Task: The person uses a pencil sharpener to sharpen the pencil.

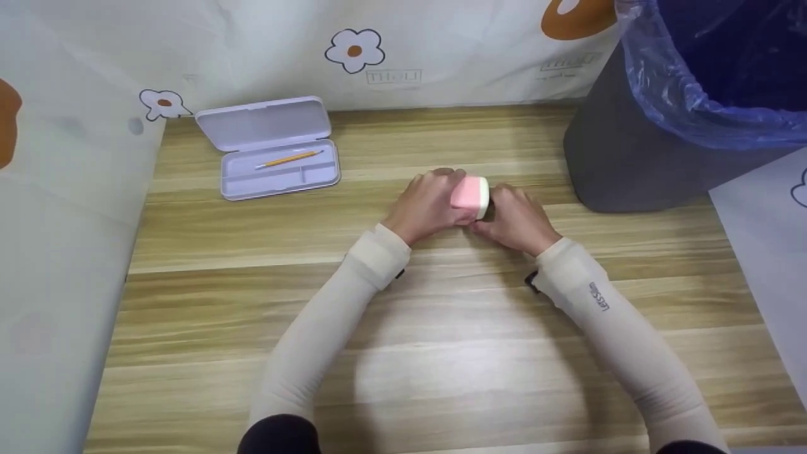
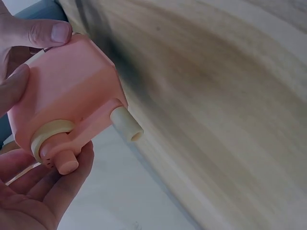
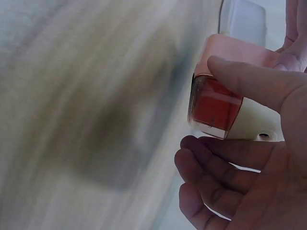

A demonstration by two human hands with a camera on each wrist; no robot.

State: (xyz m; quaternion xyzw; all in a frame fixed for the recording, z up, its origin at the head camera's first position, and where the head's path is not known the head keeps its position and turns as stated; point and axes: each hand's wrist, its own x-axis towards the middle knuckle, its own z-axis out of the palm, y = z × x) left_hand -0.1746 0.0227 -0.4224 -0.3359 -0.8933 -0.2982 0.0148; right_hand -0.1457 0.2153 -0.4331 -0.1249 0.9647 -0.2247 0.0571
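Observation:
Between both hands is a pink and cream hand-crank pencil sharpener [image 1: 468, 192], held above the wooden table. My left hand [image 1: 425, 205] grips its body from the left, fingers wrapped behind it near the crank end. In the left wrist view the crank arm [image 2: 93, 123] ends in a cream knob [image 2: 127, 123]. My right hand [image 1: 520, 217] holds the other end. Its thumb lies across the clear, reddish shavings drawer [image 3: 216, 108], and its fingers curl close to the drawer's lower edge. Whether those fingertips touch the drawer is hard to tell.
A lilac pencil case [image 1: 265, 126] stands open at the back left, with a yellow pencil [image 1: 290, 159] in its tray. At the back right is a dark grey trash bin [image 1: 618, 151] lined with a blue bag [image 1: 706, 120]. Flower-patterned sheeting [image 1: 441, 50] hangs behind the table [image 1: 220, 315].

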